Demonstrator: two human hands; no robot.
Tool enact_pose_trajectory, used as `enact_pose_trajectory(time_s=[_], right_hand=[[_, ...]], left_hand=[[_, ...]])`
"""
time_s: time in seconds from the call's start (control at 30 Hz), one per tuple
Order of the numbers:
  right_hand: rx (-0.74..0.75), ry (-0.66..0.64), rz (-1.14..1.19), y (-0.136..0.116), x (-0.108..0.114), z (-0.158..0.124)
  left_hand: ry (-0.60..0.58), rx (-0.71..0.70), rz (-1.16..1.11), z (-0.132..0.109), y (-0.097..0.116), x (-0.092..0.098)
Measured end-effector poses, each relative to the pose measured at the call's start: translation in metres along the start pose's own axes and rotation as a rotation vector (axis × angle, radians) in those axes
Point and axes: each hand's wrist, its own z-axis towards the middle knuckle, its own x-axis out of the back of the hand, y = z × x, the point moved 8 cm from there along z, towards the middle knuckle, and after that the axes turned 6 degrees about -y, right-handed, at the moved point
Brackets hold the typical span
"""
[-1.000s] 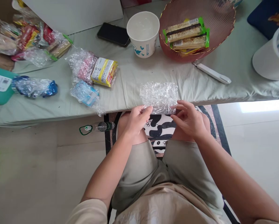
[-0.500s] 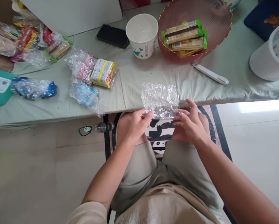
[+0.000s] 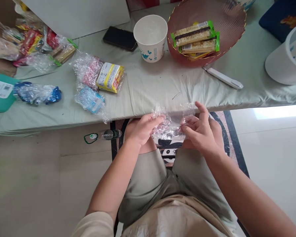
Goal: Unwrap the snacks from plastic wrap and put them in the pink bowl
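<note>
A crinkled sheet of clear plastic wrap (image 3: pixel 169 126) hangs between my two hands, over my lap at the table's front edge. My left hand (image 3: pixel 148 126) pinches its left side between thumb and fingers. On the right side my right hand (image 3: pixel 197 128) grips it with thumb and fingers, the index finger raised. Left of my hands on the table lie a yellow-and-white snack pack (image 3: pixel 110 77), a pink item in clear wrap (image 3: pixel 91 70) and a blue wrapped packet (image 3: pixel 91 100).
A paper cup (image 3: pixel 151 49), a black phone (image 3: pixel 120 38) and a pink bowl (image 3: pixel 227 36) with wafer bars (image 3: pixel 194 34) stand farther back. A white box cutter (image 3: pixel 223 78) lies before the bowl. Snacks (image 3: pixel 31 42) pile at the left; a bottle (image 3: pixel 110 134) lies on the floor.
The plastic wrap has been drawn down off the table edge toward my lap and is more bunched. Both hands have closed further onto it.
</note>
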Motion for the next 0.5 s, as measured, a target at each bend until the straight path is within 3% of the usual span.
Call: enact_pose_trajectory(time_s=[0.13,0.3,0.5], right_hand=[[-0.054,0.072,0.058,0.007,0.013,-0.005],[-0.213,-0.101,0.009,0.005,0.001,-0.004],[-0.157,-0.086,-0.059,-0.004,0.003,-0.005]], left_hand=[[-0.088,0.008,-0.013,0.000,-0.001,-0.013],[-0.173,-0.065,0.127,-0.005,0.007,-0.019],[-0.088,-0.101,0.205,-0.008,0.010,-0.007]])
